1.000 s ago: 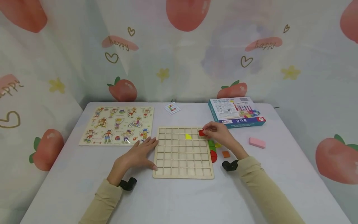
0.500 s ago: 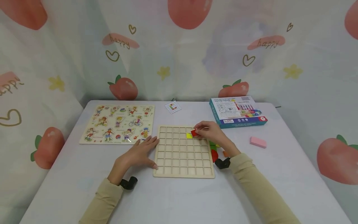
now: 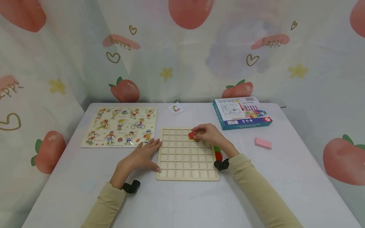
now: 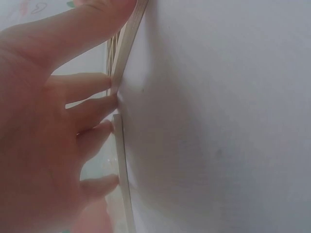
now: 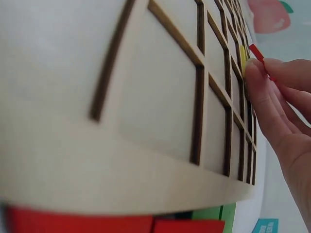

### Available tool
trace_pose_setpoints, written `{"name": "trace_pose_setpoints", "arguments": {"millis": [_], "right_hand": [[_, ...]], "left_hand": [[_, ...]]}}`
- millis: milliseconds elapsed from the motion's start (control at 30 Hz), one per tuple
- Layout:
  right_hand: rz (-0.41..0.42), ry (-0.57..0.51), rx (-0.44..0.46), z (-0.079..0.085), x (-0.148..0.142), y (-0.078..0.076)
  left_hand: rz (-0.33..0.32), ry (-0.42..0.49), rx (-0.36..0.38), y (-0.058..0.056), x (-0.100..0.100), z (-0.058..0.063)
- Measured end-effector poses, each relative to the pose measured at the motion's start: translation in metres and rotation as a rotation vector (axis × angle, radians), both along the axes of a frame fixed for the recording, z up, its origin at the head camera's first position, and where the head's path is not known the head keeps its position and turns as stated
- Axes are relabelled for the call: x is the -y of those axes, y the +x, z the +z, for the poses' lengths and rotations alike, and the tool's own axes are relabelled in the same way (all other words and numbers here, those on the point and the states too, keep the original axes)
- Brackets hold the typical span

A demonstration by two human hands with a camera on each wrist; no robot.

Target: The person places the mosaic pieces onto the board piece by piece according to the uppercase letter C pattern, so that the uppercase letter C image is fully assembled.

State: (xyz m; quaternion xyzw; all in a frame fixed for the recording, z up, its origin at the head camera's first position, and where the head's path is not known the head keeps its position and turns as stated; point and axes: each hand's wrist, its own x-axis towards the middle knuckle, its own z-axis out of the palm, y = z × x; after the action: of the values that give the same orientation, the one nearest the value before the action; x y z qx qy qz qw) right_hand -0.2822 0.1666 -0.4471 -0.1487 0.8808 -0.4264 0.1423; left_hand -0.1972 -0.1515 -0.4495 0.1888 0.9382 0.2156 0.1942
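My right hand pinches a small red tile between thumb and fingers, over the upper part of a wooden grid board. In the right wrist view the red tile is tilted, seen edge-on, just above a yellow tile lying in the grid. From the head view that yellow tile is almost wholly covered. My left hand rests at the board's left edge, fingers spread and thumb near the lower corner. The left wrist view shows its fingertips along thin board edges.
Red pieces and green ones lie by the board's right edge, partly behind my right wrist. A picture puzzle is at the back left, a pattern card at the back middle, a box at the back right. A pink block lies right.
My right hand has carried the red tile leftward across the board's upper rows, from the right side to over the yellow tile. The left hand has stayed put.
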Motion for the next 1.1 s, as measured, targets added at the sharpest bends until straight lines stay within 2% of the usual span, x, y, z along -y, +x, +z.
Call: {"name": "trace_pose_setpoints", "arguments": {"millis": [233,500,800,1100], "right_hand": [[0.035,0.004,-0.003,0.003,0.009,-0.001],[0.046,0.056,-0.021,0.001,0.017,-0.006],[0.065,0.165,-0.084,0.003,0.026,-0.006],[0.097,0.180,-0.121,-0.002,0.028,-0.006]], "left_hand": [[0.001,0.008,0.002,0.000,-0.001,0.001],[0.007,0.015,0.008,0.000,0.000,0.001],[0.000,0.020,0.008,0.000,-0.001,0.002],[0.003,0.015,0.008,0.001,0.001,0.003]]}}
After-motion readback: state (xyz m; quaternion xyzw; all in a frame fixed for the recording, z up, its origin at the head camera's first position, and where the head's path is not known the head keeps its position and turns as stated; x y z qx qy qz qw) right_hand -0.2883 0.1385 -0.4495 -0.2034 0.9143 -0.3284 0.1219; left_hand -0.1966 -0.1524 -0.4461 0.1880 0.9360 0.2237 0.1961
